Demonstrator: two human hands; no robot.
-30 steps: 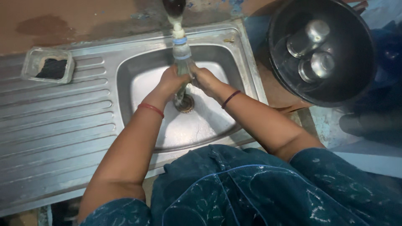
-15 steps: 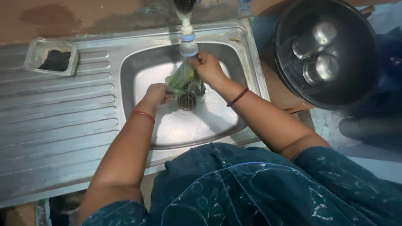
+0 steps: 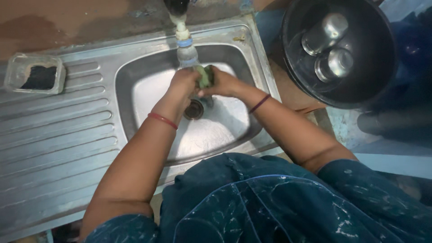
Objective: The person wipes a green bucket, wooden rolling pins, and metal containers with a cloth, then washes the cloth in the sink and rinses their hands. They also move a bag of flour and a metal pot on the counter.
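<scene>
Both hands meet under the tap (image 3: 182, 33), over the steel sink (image 3: 135, 81). Half a second ago the left hand (image 3: 183, 83) sat lower, near the drain (image 3: 194, 109), apart from the right; now it has risen to join the right hand (image 3: 223, 83), and the green scrub pad (image 3: 206, 76) is pinched between them, each grip closed on it, just above the drain. Only a small green edge of the pad shows between the fingers, where earlier more of it lay open.

Materials: the sink is brushed metal, a rounded basin with a ribbed draining board (image 3: 54, 135) to its left, dull and water-stained. A thin red bangle (image 3: 162, 120) circles the left wrist, a dark band (image 3: 260, 103) the right. On the board's far corner stands a small clear square tray (image 3: 11, 72) holding something dark. To the right, a round black tub (image 3: 373, 54) holds two shiny steel cups (image 3: 333, 49).
</scene>
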